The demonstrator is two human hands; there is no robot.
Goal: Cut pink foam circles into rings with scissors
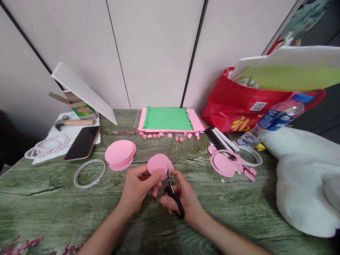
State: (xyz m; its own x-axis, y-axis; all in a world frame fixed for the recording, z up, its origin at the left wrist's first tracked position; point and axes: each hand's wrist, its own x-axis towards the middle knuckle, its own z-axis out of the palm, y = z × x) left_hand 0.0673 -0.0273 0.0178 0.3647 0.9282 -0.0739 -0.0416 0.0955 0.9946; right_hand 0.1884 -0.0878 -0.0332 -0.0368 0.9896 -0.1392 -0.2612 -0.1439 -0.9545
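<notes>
Pink paper [157, 163] sits pinched in the left hand [139, 185], just beside the right hand [186, 196], which holds black-handled scissors [175, 199] at the paper's edge, so it seems best to turn the paper slowly and take small snips away from the fingers.

Head-worn view, facing down, near table [233, 202]

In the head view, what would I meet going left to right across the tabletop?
Pearl strand, phone, stack of pink discs, left hand holding a single pink disc, right hand holding black-handled scissors, white pens, plastic bottle.
</notes>
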